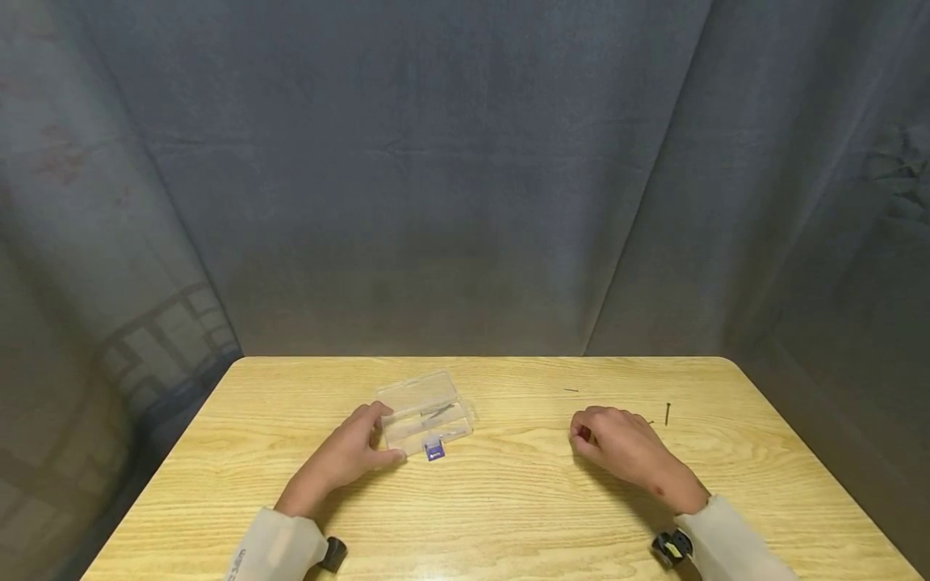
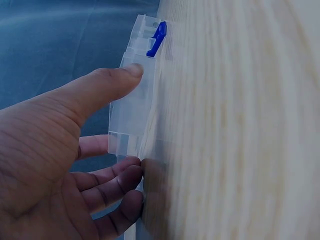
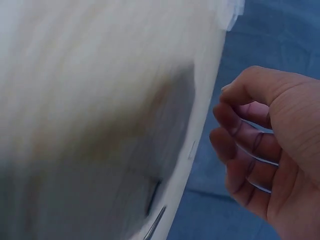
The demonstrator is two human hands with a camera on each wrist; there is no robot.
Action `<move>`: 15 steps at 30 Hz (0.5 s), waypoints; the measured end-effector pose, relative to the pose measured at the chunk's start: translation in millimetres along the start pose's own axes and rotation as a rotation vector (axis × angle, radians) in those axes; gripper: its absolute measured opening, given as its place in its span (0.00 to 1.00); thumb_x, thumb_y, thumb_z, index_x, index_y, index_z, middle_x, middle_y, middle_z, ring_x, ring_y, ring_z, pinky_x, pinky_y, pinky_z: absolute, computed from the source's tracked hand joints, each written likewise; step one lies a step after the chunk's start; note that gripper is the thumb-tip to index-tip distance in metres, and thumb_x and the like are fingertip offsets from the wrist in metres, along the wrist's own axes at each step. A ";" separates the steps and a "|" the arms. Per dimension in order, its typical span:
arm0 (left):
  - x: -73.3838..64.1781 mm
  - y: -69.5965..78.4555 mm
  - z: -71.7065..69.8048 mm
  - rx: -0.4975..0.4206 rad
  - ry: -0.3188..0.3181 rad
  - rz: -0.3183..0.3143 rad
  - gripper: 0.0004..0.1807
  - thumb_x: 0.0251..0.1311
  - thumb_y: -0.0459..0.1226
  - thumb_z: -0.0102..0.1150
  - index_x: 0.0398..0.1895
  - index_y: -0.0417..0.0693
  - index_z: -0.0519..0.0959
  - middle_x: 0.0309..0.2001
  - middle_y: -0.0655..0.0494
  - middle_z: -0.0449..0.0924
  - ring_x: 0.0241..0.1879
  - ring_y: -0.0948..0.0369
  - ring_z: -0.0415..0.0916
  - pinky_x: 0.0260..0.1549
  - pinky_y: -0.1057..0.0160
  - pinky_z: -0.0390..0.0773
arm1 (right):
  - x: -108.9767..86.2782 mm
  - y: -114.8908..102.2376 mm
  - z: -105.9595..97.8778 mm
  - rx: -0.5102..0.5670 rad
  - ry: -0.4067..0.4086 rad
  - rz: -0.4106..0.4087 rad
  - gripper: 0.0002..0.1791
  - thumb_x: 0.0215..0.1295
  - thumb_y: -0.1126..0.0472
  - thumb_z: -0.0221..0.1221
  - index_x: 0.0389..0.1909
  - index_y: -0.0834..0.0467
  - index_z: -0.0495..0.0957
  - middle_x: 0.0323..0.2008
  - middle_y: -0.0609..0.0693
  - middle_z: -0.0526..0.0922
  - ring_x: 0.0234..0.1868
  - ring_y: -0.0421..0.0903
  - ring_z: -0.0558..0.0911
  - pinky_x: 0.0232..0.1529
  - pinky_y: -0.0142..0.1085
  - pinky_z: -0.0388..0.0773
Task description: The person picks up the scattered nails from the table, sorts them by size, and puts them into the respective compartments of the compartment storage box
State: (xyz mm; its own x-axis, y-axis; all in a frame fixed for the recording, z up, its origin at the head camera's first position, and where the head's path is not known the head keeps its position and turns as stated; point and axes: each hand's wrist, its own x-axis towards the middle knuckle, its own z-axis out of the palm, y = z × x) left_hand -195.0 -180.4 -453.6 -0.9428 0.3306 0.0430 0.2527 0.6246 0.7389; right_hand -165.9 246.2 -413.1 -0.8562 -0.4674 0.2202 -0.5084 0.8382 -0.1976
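My left hand [image 1: 358, 446] grips the left side of a clear plastic box [image 1: 414, 395], thumb at the near edge and fingers at the far side. The box lies open on the table, its blue latch [image 1: 434, 449] towards me. Thin metal pieces [image 1: 438, 413] lie inside it. My right hand [image 1: 617, 440] hovers over the right half of the table, fingers loosely curled, nothing visible between them in the right wrist view. Close by, a long dark nail-like piece [image 1: 668, 414] and a smaller one [image 1: 651, 422] lie to its right.
A thin dark pin-like piece [image 1: 571, 390] lies beyond my right hand. The wooden table [image 1: 465, 516] has rounded far corners, and a grey curtain [image 1: 407, 202] hangs right behind its far edge. Fabric also hangs at the left and right sides.
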 end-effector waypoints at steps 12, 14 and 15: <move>-0.8 0.5 -0.7 -0.001 0.004 0.012 0.30 0.54 0.42 0.80 0.55 0.43 0.75 0.40 0.53 0.71 0.37 0.57 0.67 0.36 0.56 0.71 | -27.6 29.4 -18.3 -0.041 0.006 0.168 0.10 0.69 0.62 0.66 0.29 0.46 0.79 0.24 0.34 0.73 0.22 0.34 0.66 0.22 0.34 0.65; -1.0 1.0 -1.2 -0.004 0.005 0.012 0.30 0.53 0.42 0.80 0.55 0.43 0.75 0.40 0.53 0.71 0.37 0.57 0.67 0.36 0.56 0.71 | -31.3 36.2 -20.0 -0.039 -0.005 0.196 0.09 0.69 0.62 0.66 0.29 0.47 0.80 0.24 0.34 0.73 0.21 0.34 0.66 0.22 0.35 0.65; -1.0 1.1 -1.3 -0.005 0.005 0.012 0.30 0.53 0.41 0.80 0.55 0.43 0.75 0.40 0.53 0.71 0.37 0.57 0.67 0.36 0.56 0.71 | -33.3 39.7 -20.6 -0.038 -0.009 0.210 0.09 0.68 0.62 0.65 0.30 0.47 0.80 0.24 0.35 0.73 0.21 0.35 0.66 0.22 0.35 0.65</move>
State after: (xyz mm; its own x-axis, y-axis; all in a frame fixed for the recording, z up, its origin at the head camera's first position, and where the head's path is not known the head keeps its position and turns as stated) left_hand -194.1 -181.0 -452.0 -0.9409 0.3343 0.0552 0.2626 0.6168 0.7420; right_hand -155.6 300.8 -408.6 -0.9437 -0.2839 0.1696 -0.3153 0.9272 -0.2022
